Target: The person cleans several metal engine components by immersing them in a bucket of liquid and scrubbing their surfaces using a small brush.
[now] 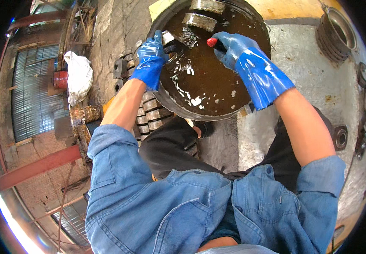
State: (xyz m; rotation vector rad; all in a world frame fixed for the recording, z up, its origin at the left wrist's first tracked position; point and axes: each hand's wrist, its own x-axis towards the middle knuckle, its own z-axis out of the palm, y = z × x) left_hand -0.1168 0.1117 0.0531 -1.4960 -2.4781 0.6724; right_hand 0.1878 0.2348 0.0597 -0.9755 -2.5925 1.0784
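A wide round dark basin holds murky brown liquid, with bubbles and bright reflections on its surface. At its left rim, my left hand, in a wet blue rubber glove, grips a curved metal piece with a shiny top and a dark inner side. Over the liquid on the right, my right hand, gloved the same way, closes around a dark tool handle with a red end. The tool's other end is hidden by the glove. Two metal rings lie at the basin's far side.
Many blocky metal parts are stacked left of and below the basin. A hollow metal cylinder stands at the far right, and a nut-like part lies near my right leg. A white bag and a red can are on the left.
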